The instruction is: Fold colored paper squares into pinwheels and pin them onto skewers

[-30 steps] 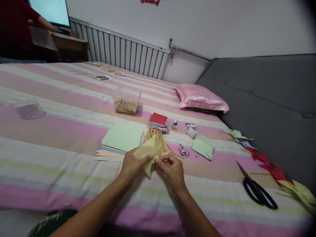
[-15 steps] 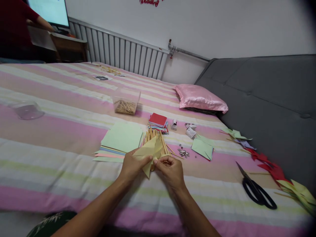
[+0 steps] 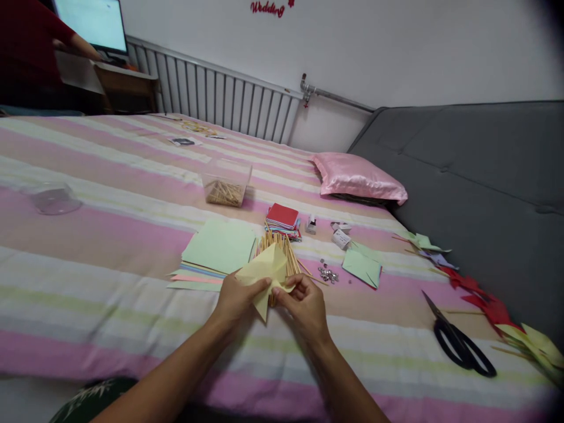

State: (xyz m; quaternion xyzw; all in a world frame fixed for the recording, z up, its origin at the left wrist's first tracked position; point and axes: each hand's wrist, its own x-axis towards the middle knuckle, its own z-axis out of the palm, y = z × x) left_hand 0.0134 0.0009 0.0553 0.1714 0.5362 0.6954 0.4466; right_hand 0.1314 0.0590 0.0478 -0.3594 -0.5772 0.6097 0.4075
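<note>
Both of my hands hold a folded yellow paper piece [image 3: 265, 271] just above the striped bedspread [image 3: 110, 235]. My left hand [image 3: 235, 298] pinches its left side with the fingers closed on the paper. My right hand [image 3: 304, 305] grips its right edge with curled fingers. Behind the paper lies a bundle of wooden sticks [image 3: 282, 249]. A stack of pastel paper sheets [image 3: 218, 249] rests to the left of the sticks.
A clear box of sticks [image 3: 225, 182], a red-topped paper stack [image 3: 282, 218], small metal pins [image 3: 328, 274], a green folded piece [image 3: 362, 264], black scissors [image 3: 460, 343], finished paper shapes [image 3: 489, 305], a pink pillow [image 3: 359, 176], a clear lid [image 3: 53, 198]. Another person [image 3: 30, 53] sits far left.
The paper piece has turned slightly in my hands and my right fingers have shifted along its edge. The view has tilted up a little.
</note>
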